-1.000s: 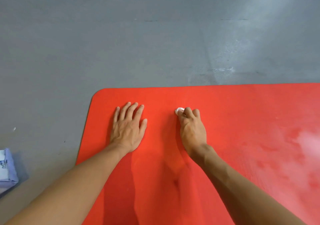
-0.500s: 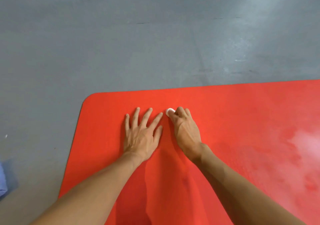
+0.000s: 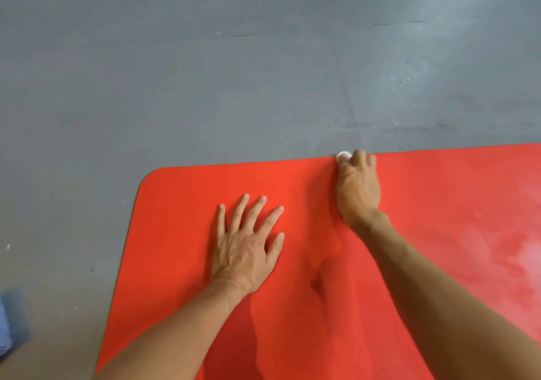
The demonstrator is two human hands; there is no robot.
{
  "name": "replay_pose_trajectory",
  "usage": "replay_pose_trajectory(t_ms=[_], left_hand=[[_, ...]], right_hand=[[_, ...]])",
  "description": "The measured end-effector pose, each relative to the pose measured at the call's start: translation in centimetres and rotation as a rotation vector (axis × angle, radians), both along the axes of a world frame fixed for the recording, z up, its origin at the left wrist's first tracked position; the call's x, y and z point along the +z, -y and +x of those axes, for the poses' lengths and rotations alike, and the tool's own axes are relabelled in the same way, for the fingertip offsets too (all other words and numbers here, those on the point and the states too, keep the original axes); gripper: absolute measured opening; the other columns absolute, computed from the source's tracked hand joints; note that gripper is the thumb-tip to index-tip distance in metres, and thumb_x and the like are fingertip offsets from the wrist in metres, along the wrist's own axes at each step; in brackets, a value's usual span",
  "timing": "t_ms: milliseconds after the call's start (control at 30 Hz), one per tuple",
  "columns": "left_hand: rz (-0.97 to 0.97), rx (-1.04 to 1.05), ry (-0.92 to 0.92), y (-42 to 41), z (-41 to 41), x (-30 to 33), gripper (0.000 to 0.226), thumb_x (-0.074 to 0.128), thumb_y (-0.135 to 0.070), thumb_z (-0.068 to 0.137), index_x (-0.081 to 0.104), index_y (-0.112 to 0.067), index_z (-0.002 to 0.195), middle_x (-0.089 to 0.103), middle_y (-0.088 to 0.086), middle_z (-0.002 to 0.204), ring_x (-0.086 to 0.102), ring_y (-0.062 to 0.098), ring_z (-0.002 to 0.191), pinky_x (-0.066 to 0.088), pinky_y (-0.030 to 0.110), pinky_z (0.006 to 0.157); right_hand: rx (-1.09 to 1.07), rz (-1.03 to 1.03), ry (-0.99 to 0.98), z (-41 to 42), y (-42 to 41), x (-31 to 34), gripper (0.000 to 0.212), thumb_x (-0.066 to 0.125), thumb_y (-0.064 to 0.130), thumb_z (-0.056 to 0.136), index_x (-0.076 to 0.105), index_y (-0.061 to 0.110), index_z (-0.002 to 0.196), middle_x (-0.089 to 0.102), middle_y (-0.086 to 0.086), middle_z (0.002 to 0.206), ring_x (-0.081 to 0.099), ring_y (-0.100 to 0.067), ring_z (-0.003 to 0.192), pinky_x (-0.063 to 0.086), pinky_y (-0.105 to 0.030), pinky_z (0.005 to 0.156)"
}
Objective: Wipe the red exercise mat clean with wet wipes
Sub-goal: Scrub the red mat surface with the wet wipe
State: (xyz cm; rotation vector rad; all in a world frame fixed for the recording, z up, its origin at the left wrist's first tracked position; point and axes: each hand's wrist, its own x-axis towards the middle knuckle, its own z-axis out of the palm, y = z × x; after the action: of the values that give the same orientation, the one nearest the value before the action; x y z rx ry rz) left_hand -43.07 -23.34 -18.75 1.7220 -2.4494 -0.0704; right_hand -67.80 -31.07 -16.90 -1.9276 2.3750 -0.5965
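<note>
The red exercise mat (image 3: 181, 233) lies on the grey floor, its rounded far-left corner in view. My left hand (image 3: 246, 245) rests flat on the mat with its fingers spread and straight. My right hand (image 3: 357, 186) reaches to the mat's far edge, its fingers curled over a small white wet wipe (image 3: 343, 155) that peeks out at the fingertips. Most of the wipe is hidden under the hand.
Grey concrete floor (image 3: 234, 72) surrounds the mat on the far side and the left. A blue and white packet (image 3: 4, 330) shows at the lower left edge. A pale, shiny patch (image 3: 503, 233) marks the mat on the right.
My right hand has slid the wipe forward and to the right, from beside my left hand to the mat's far edge. My left hand stays flat on the mat.
</note>
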Motion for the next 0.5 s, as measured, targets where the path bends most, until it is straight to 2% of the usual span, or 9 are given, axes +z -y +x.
replay_pose_trajectory(t_ms=[67, 133, 167, 267, 367, 433, 500], left_hand=[[0.001, 0.004, -0.008, 0.1, 0.0, 0.1, 0.054, 0.036, -0.06, 0.101, 0.046, -0.047, 0.153, 0.04, -0.008, 0.164, 0.022, 0.024, 0.159, 0.016, 0.064, 0.124], [-0.004, 0.008, -0.015, 0.1, -0.1, 0.1, 0.054, 0.036, -0.06, 0.1, 0.046, -0.047, 0.152, 0.04, -0.008, 0.164, 0.022, 0.023, 0.159, 0.016, 0.063, 0.124], [-0.009, 0.009, -0.017, 0.1, -0.1, 0.1, 0.054, 0.036, -0.06, 0.1, 0.046, -0.047, 0.152, 0.04, -0.008, 0.164, 0.022, 0.023, 0.159, 0.016, 0.063, 0.125], [-0.012, 0.006, -0.02, 0.1, -0.1, 0.2, 0.054, 0.035, -0.06, 0.101, 0.044, -0.048, 0.153, 0.039, -0.01, 0.165, 0.022, 0.022, 0.159, 0.014, 0.062, 0.126], [-0.011, 0.017, -0.027, 0.1, -0.1, 0.0, 0.054, 0.034, -0.06, 0.102, 0.044, -0.048, 0.153, 0.039, -0.01, 0.165, 0.022, 0.022, 0.159, 0.013, 0.062, 0.126], [-0.021, 0.017, -0.041, 0.1, -0.1, -0.1, 0.053, 0.035, -0.058, 0.102, 0.046, -0.048, 0.152, 0.041, -0.009, 0.164, 0.024, 0.023, 0.158, 0.014, 0.062, 0.125], [-0.035, 0.014, -0.036, 0.1, 0.0, -0.2, 0.052, 0.035, -0.057, 0.102, 0.046, -0.047, 0.152, 0.042, -0.008, 0.163, 0.025, 0.023, 0.158, 0.015, 0.063, 0.125]], right_hand=[[0.215, -0.03, 0.021, 3.9, -1.2, -0.2, 0.031, 0.043, 0.007, 0.092, 0.064, 0.004, 0.114, 0.054, -0.013, 0.102, 0.044, -0.033, 0.093, 0.045, -0.045, 0.077], [0.45, -0.042, -0.07, 5.7, -2.4, -0.3, 0.033, 0.042, 0.009, 0.091, 0.066, 0.005, 0.113, 0.057, -0.008, 0.1, 0.043, -0.028, 0.085, 0.045, -0.04, 0.072], [0.491, -0.053, -0.097, 5.0, -2.3, 0.1, 0.031, 0.043, 0.01, 0.093, 0.067, 0.008, 0.113, 0.056, -0.006, 0.098, 0.044, -0.027, 0.085, 0.043, -0.039, 0.071], [0.259, -0.034, -0.093, -0.4, -0.9, 0.2, 0.017, 0.049, 0.01, 0.102, 0.065, 0.012, 0.107, 0.055, -0.01, 0.101, 0.046, -0.028, 0.098, 0.04, -0.038, 0.08], [0.029, -0.02, -0.023, -2.9, -0.7, -0.1, 0.024, 0.048, 0.0, 0.096, 0.065, 0.003, 0.113, 0.056, -0.016, 0.104, 0.046, -0.037, 0.105, 0.043, -0.04, 0.082], [0.086, -0.015, -0.013, 1.2, -2.3, 0.2, 0.033, 0.042, 0.003, 0.094, 0.064, 0.003, 0.118, 0.056, -0.015, 0.104, 0.046, -0.036, 0.102, 0.042, -0.04, 0.078], [0.291, -0.025, 0.033, 5.8, -4.9, 0.2, 0.041, 0.035, 0.013, 0.094, 0.064, 0.005, 0.121, 0.058, -0.009, 0.105, 0.047, -0.032, 0.095, 0.047, -0.039, 0.077]])
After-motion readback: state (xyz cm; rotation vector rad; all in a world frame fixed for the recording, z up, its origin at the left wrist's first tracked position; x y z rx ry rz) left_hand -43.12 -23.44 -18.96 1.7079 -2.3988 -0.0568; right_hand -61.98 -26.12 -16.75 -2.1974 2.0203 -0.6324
